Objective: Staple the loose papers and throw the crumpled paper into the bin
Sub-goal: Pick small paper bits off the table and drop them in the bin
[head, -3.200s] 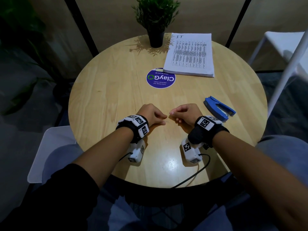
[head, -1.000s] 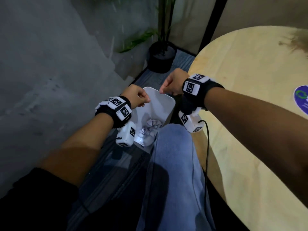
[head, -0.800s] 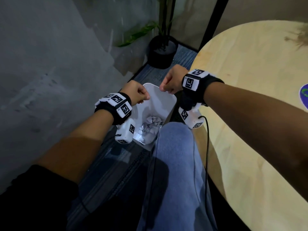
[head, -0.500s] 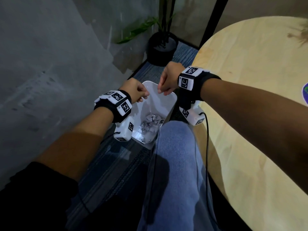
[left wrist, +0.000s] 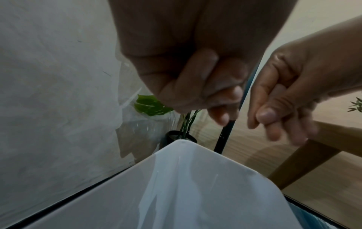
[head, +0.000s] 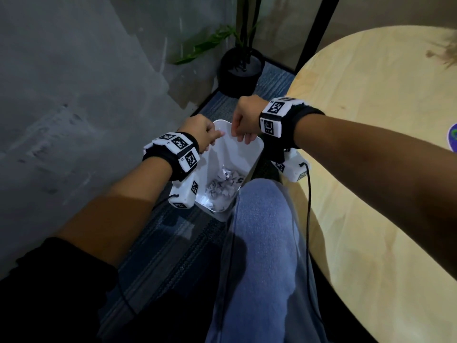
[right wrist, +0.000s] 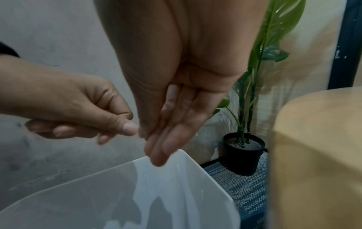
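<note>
Hovering over the far end of the white bin (head: 249,154), the left hand (head: 201,134) has its fingers curled in, thumb pressed against the forefinger tip; whether anything tiny sits in that pinch cannot be told. In the left wrist view the curled fingers (left wrist: 197,80) fold tight into the palm with nothing visible between them. The right hand (head: 244,118) hangs just beside it, over the same end of the bin, the 2 hands close but apart. From the right wrist camera its fingers (right wrist: 172,131) point straight down, held together and relaxed, gripping nothing, their tips just above the bin's rim (right wrist: 186,152).

Crumpled paper (head: 226,185) lies inside the bin at the bottom, a pale heap of several wads. The bin stands on a grey striped carpet (head: 173,246), pressed against the person's knee in blue jeans (head: 262,243), which hides its near corner. Each wrist carries a black band with white marker blocks (head: 180,151).

To the right is a round wooden table (head: 376,95), with a slice of a purple sticker (head: 453,142) at the frame edge. Beyond the bin a black pot with a green plant (head: 238,70) stands on the floor by a grey wall (head: 74,82).
</note>
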Motion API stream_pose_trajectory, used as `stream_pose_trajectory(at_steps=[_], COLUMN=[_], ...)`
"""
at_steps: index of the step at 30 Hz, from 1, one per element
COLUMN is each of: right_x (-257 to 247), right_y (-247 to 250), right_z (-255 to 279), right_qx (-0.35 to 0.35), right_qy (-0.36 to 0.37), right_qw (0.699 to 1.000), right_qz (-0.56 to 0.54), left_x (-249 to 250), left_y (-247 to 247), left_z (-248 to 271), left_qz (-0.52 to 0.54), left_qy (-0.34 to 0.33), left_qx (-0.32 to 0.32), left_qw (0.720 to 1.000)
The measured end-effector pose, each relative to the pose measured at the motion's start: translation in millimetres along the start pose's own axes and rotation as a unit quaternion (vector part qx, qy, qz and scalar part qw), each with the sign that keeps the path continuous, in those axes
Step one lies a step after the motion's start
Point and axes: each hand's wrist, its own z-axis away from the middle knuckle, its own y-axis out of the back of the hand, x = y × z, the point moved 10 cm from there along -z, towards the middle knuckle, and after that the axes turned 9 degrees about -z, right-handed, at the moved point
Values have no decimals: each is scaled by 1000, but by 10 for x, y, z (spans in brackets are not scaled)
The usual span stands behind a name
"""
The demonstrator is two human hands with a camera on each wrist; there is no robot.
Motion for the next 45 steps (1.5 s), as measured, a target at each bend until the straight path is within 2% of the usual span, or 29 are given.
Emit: stream_pose_trajectory(at_steps=[5,8,13,16,20,24,26,29,33,38,40,45], right_x=[-17,9,58,61,160,326,479,754,1283,2150,2496,3178], right_y=[25,110,87,96,150,304,353,454,626,659,592,140], right_z=[31,54,182,333,686,1231,1504,1948,2582,3391,3678,4117], right_qx=[7,53,23,48,60,100,116,145,219,276,275,198], right_qy=[8,5,3,37,33,25,11,-20,-76,-182,-234,-377], right_qw=[999,998,998,990,990,991,991,988,973,941,930,905], right_qz=[30,39,66,126,126,87,66,39,-15,-66,-70,-8], left_x=[-46,-31,91,212,559,1002,1325,1900,2631,3348,3524,3624], left_y=[-93,-33,181,163,191,301,303,239,9,-749,-1104,-1799], left_z=[42,61,47,102,238,436,578,796,1084,1408,1504,1575], left_qz=[56,6,-33,-76,-150,-157,-144,-123,-67,-98,-144,-292], left_qy=[17,21,8,-19,-77,-104,-140,-202,-262,-324,-347,-354], left_qx=[-29,-25,46,18,-35,-15,-8,-8,-12,-85,-119,-187], left_qw=[998,999,998,997,985,982,980,972,963,937,919,869])
